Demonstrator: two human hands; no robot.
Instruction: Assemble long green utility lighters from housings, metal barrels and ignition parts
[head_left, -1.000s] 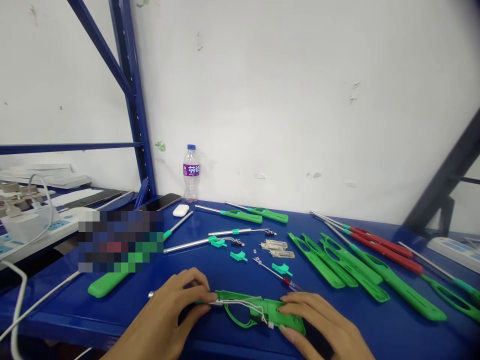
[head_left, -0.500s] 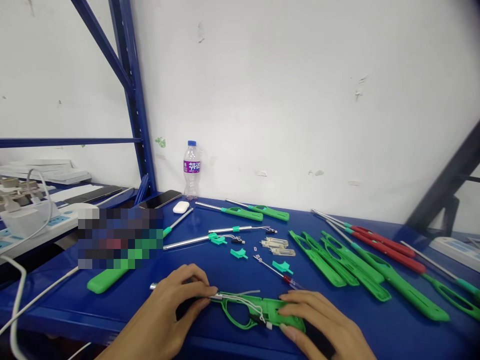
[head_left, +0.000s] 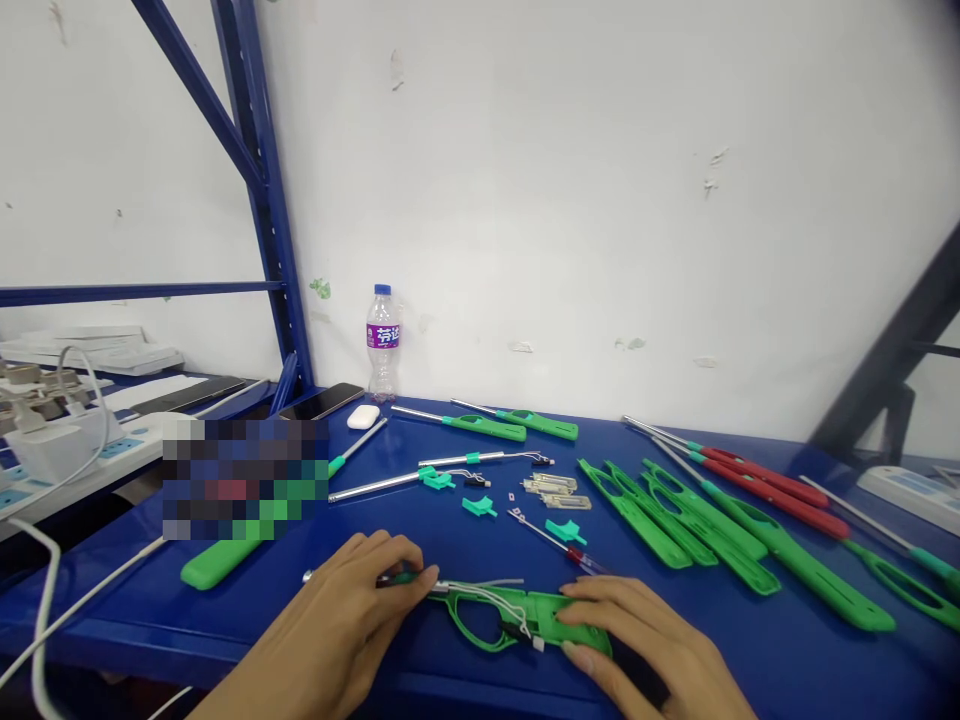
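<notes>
A green plastic lighter half-shell (head_left: 525, 617) lies near the front edge of the blue table (head_left: 787, 660), with white wires and a small black part laid in it. My left hand (head_left: 352, 610) pinches the metal tube where it enters the shell's left end; the tube's tip (head_left: 307, 577) pokes out past my fingers. My right hand (head_left: 637, 640) rests on the shell's right end, fingers curled and pressing it down.
Green shell halves (head_left: 675, 520), assembled green and red long lighters (head_left: 765, 500), metal tubes with teal parts (head_left: 442, 478) and small clips lie behind. A water bottle (head_left: 382, 342), earbud case (head_left: 363, 416) and phone (head_left: 319, 400) stand at the back left. Cables run at the left.
Both hands stay on the shell; my left fingers closed tighter on the tube end. The view shifted slightly.
</notes>
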